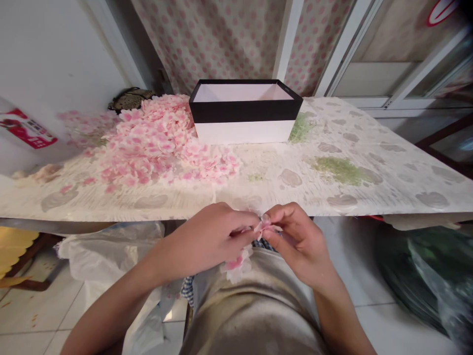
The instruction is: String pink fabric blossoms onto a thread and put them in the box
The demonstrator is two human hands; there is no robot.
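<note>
Both of my hands meet just off the table's front edge, above my lap. Pale pink petals (pixel 266 228) are pinched between the fingertips of my left hand (pixel 225 236) and my right hand (pixel 299 241). More white and pink petals (pixel 237 265) hang below my left hand, partly hidden by it. A large heap of pink petals (pixel 148 143) lies on the left part of the table, spreading toward the middle. Behind it, at the back centre, stands a white box with a black rim (pixel 246 112); its visible inner walls are white.
The patterned tablecloth (pixel 399 172) carries green bits (pixel 340 170) right of centre, and more green (pixel 301 127) beside the box. A dark patterned item (pixel 130 98) lies at the back left. Plastic bags (pixel 107 251) hang below the table's left front edge. A dark green bundle (pixel 414 276) is low at right.
</note>
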